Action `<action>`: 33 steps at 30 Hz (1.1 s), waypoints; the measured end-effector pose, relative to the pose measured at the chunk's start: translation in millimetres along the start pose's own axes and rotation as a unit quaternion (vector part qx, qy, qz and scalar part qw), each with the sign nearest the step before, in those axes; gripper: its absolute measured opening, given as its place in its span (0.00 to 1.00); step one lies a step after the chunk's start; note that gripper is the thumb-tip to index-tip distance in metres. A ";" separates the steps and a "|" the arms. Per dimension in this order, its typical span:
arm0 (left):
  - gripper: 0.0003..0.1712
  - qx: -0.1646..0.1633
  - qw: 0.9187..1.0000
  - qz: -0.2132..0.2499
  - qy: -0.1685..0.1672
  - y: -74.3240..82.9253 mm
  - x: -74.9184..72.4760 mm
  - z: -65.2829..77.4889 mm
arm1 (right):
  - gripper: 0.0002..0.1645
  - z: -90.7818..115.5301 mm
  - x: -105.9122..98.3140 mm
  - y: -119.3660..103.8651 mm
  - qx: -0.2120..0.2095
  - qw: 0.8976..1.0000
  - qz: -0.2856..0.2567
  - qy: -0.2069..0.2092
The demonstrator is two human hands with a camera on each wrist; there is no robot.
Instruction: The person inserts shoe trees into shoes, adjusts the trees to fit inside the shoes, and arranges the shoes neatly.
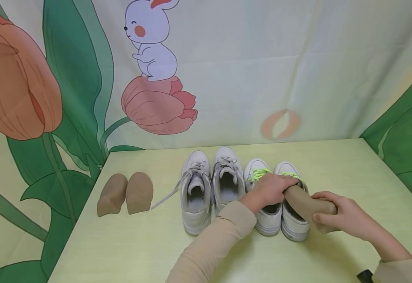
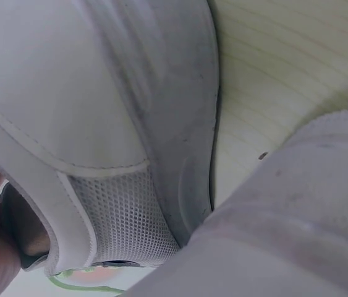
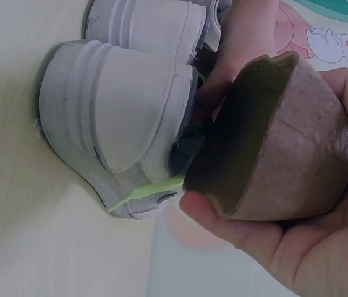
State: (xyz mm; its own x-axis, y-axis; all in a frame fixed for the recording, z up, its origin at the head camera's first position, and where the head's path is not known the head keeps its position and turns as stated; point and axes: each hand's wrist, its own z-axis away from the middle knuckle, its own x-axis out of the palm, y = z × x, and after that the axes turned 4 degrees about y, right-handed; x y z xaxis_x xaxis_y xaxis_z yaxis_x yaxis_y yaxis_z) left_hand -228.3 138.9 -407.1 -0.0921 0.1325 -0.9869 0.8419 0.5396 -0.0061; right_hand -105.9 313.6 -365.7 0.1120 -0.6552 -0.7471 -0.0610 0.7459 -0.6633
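My right hand (image 1: 351, 216) grips the heel end of a brown moulded cardboard shoe insert (image 1: 306, 202); its hollow rear shows in the right wrist view. The insert's rounded front tilts down at the mouth of the rightmost white shoe (image 1: 296, 232), which has bright green laces. My left hand (image 1: 271, 190) reaches across the neighbouring green-laced shoe (image 1: 267, 226) and holds the rightmost shoe near its tongue, beside the insert's tip. What its fingertips pinch is partly hidden. In the left wrist view, the side of a white shoe (image 2: 56, 93) fills much of the picture.
Left of these stand two larger white shoes with grey laces (image 1: 195, 212) (image 1: 227, 192), one lace trailing onto the table (image 1: 149, 247). Two more brown inserts (image 1: 112, 194) (image 1: 139, 192) lie at the far left. A printed cloth (image 1: 234, 86) hangs behind the table.
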 end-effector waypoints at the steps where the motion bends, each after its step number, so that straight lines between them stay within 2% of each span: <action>1: 0.29 0.000 1.000 -0.001 0.001 0.3 0.2 -0.1 | 0.28 0.1 0.1 0.1 0.002 1.000 0.000 0.001; 14: 0.24 0.009 1.000 -0.013 0.015 0.6 -0.2 1.4 | 0.30 1.3 -0.5 -6.7 0.027 0.998 0.049 0.004; 21: 0.23 0.014 1.000 -0.014 0.013 0.0 1.6 1.1 | 0.30 -0.4 -0.4 -12.8 0.007 0.995 0.096 0.005; 33: 0.23 0.020 0.999 -0.021 0.028 -0.3 3.6 2.2 | 0.30 -7.5 -0.3 -17.8 0.008 0.992 0.123 -0.018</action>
State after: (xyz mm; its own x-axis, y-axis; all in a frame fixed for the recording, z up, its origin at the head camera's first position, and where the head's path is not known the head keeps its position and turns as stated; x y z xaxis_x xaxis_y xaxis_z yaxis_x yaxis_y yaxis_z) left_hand -227.7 137.4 -411.0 -0.1571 0.1571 -0.9750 0.8568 0.5126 -0.0554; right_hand -112.3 299.7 -354.0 0.1314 -0.4494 -0.8836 -0.0747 0.8843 -0.4609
